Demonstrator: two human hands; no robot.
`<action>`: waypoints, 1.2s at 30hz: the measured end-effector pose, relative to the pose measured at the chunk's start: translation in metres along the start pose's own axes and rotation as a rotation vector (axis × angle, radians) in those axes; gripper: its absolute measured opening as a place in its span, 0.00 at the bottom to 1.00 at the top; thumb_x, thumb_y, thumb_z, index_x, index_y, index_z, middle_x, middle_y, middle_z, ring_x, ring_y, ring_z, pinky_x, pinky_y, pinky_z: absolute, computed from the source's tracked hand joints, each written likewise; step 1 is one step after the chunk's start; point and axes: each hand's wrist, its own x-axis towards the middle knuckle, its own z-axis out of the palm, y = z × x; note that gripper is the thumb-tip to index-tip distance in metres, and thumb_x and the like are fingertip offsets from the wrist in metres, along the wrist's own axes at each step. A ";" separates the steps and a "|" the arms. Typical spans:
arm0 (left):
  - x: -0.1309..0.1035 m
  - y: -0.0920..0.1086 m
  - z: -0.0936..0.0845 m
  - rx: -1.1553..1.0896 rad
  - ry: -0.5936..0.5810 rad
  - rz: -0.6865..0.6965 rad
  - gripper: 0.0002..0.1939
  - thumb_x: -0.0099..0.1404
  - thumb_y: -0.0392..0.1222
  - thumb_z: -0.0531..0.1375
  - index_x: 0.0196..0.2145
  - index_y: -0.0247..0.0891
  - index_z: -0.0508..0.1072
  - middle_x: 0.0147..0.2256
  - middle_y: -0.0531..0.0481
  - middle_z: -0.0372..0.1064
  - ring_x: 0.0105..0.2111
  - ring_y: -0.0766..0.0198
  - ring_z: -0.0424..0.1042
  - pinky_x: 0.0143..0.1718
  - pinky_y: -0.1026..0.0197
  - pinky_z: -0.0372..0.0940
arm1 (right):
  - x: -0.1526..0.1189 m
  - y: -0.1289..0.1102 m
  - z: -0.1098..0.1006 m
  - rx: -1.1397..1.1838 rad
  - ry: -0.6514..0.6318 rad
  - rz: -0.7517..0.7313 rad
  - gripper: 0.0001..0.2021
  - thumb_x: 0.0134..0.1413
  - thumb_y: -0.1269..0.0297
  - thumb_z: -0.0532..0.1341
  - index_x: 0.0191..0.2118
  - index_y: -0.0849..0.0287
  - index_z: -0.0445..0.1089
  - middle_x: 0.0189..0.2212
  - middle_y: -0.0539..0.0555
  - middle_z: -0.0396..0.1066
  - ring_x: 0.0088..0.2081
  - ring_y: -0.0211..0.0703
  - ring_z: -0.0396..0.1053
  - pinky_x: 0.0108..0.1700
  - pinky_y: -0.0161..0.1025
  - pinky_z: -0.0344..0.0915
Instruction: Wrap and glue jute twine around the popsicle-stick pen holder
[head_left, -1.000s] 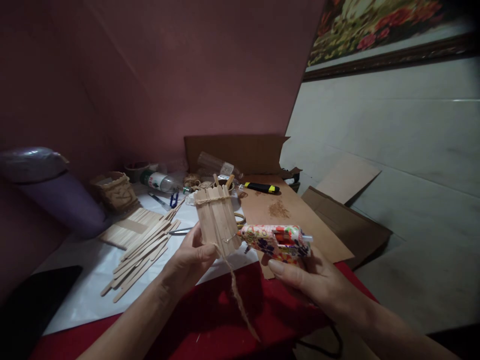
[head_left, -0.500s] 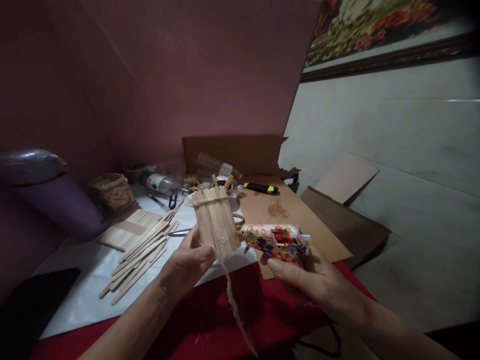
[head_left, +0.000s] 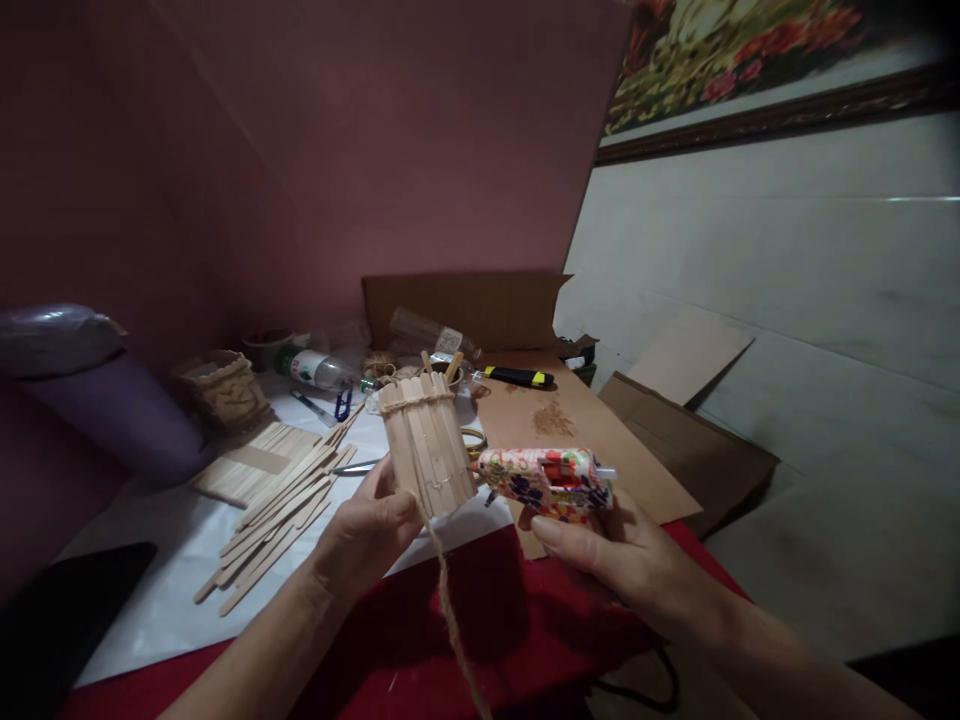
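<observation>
My left hand (head_left: 379, 520) is closed around the lower left side of a small pot covered in upright popsicle sticks (head_left: 426, 450). Twine (head_left: 417, 403) circles the pot near its top, and a loose length of twine (head_left: 452, 620) hangs from under my thumb toward the bottom edge. A shiny line of glue shows across the sticks low on the pot. My right hand (head_left: 600, 540) grips a flower-patterned hot glue gun (head_left: 540, 475), its nozzle pointing left at the pot's right side. Whether the nozzle touches the sticks I cannot tell.
Loose popsicle sticks (head_left: 281, 535) lie on white paper at left, beside a panel of sticks (head_left: 247, 455). Scissors (head_left: 356, 467) rest behind the pot. Farther back are a plastic bottle (head_left: 319, 368), a utility knife (head_left: 519, 377) on cardboard (head_left: 600, 440), and a decorated basket (head_left: 225, 388).
The pot has turned slightly and shifted a little left, with the glue line lower and the hanging twine swung left. The glue gun stays almost in place beside it.
</observation>
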 end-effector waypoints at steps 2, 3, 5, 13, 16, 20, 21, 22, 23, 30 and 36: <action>0.000 0.001 0.000 -0.038 0.004 -0.003 0.30 0.47 0.38 0.69 0.50 0.37 0.72 0.43 0.43 0.76 0.45 0.50 0.73 0.51 0.53 0.64 | 0.000 0.000 0.000 0.008 0.005 0.002 0.09 0.57 0.57 0.61 0.35 0.57 0.73 0.19 0.46 0.61 0.25 0.37 0.62 0.36 0.36 0.66; 0.000 0.001 0.000 -0.058 -0.002 -0.009 0.31 0.47 0.37 0.69 0.50 0.37 0.72 0.43 0.44 0.76 0.45 0.51 0.74 0.51 0.54 0.65 | 0.000 0.000 0.000 0.014 0.008 0.009 0.09 0.57 0.57 0.61 0.34 0.57 0.72 0.18 0.46 0.60 0.23 0.36 0.60 0.33 0.35 0.65; -0.001 0.002 0.000 -0.095 -0.029 -0.022 0.32 0.46 0.36 0.69 0.51 0.36 0.72 0.42 0.44 0.77 0.45 0.52 0.74 0.50 0.56 0.66 | 0.000 0.001 0.000 0.023 0.011 0.014 0.10 0.56 0.56 0.61 0.31 0.58 0.71 0.17 0.45 0.58 0.20 0.34 0.55 0.29 0.34 0.63; 0.001 0.000 -0.005 -0.125 -0.057 -0.018 0.37 0.48 0.36 0.69 0.56 0.35 0.67 0.43 0.43 0.76 0.46 0.51 0.73 0.53 0.54 0.64 | -0.001 0.002 0.000 0.064 -0.011 0.008 0.14 0.56 0.56 0.61 0.25 0.58 0.62 0.17 0.44 0.54 0.18 0.31 0.48 0.20 0.32 0.51; 0.001 0.000 -0.007 -0.126 -0.056 -0.020 0.39 0.46 0.37 0.70 0.57 0.37 0.66 0.42 0.44 0.77 0.47 0.51 0.73 0.53 0.53 0.64 | -0.001 0.001 0.002 0.077 0.005 0.008 0.14 0.56 0.56 0.61 0.25 0.57 0.60 0.17 0.44 0.54 0.18 0.31 0.48 0.18 0.32 0.47; 0.000 0.000 -0.008 -0.119 -0.008 -0.024 0.38 0.44 0.37 0.72 0.55 0.37 0.68 0.40 0.44 0.77 0.47 0.50 0.72 0.53 0.52 0.64 | -0.001 0.001 0.002 0.076 0.005 0.017 0.12 0.57 0.59 0.60 0.26 0.57 0.59 0.17 0.43 0.55 0.18 0.31 0.49 0.18 0.32 0.46; 0.001 0.000 -0.008 -0.119 0.000 -0.024 0.38 0.43 0.37 0.72 0.54 0.37 0.69 0.40 0.44 0.77 0.47 0.50 0.72 0.53 0.52 0.64 | -0.001 0.001 0.002 0.073 0.005 0.012 0.12 0.57 0.60 0.60 0.26 0.57 0.59 0.18 0.43 0.55 0.18 0.30 0.49 0.18 0.32 0.46; 0.001 0.001 -0.008 -0.119 0.003 -0.026 0.38 0.43 0.37 0.72 0.53 0.37 0.69 0.40 0.44 0.77 0.47 0.50 0.72 0.53 0.52 0.64 | -0.001 0.001 0.002 0.071 0.003 0.005 0.12 0.57 0.60 0.59 0.26 0.57 0.59 0.17 0.43 0.54 0.18 0.30 0.48 0.18 0.32 0.45; 0.001 0.001 -0.008 -0.119 0.003 -0.029 0.38 0.42 0.38 0.73 0.53 0.37 0.70 0.40 0.43 0.77 0.47 0.49 0.73 0.53 0.52 0.64 | -0.001 0.001 0.002 0.072 0.002 -0.003 0.13 0.57 0.61 0.59 0.25 0.57 0.58 0.17 0.43 0.54 0.18 0.30 0.48 0.18 0.32 0.45; 0.001 0.004 -0.002 -0.154 -0.011 -0.031 0.37 0.42 0.38 0.73 0.52 0.37 0.71 0.39 0.44 0.78 0.45 0.51 0.74 0.52 0.52 0.65 | 0.000 0.001 0.004 0.073 -0.009 0.000 0.14 0.58 0.59 0.59 0.25 0.57 0.58 0.17 0.43 0.54 0.18 0.31 0.49 0.17 0.31 0.45; 0.002 0.004 -0.002 -0.194 -0.059 -0.024 0.38 0.46 0.38 0.71 0.55 0.36 0.68 0.43 0.41 0.77 0.48 0.50 0.73 0.54 0.53 0.64 | -0.001 0.003 0.003 0.083 -0.022 0.038 0.14 0.58 0.57 0.58 0.25 0.57 0.57 0.17 0.43 0.52 0.18 0.31 0.47 0.18 0.32 0.45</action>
